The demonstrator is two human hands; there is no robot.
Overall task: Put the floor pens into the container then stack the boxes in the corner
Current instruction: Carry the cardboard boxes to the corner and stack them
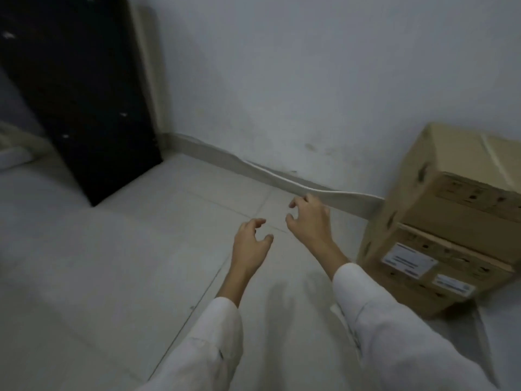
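Two brown cardboard boxes stand stacked at the right against the white wall: the upper box (pixel 462 176) rests on the lower box (pixel 423 266), which carries white labels. My left hand (pixel 251 244) hovers over the pale tiled floor, empty, fingers curled apart. My right hand (pixel 308 218) is a little farther forward, also empty with fingers spread, to the left of the boxes and apart from them. Both arms wear white sleeves. No pens or container are in view.
A black door or cabinet panel (pixel 81 94) stands at the left by a pale frame. A grey skirting strip (pixel 282 179) runs along the wall's base. Tiled floor (pixel 112 263) stretches left of my hands.
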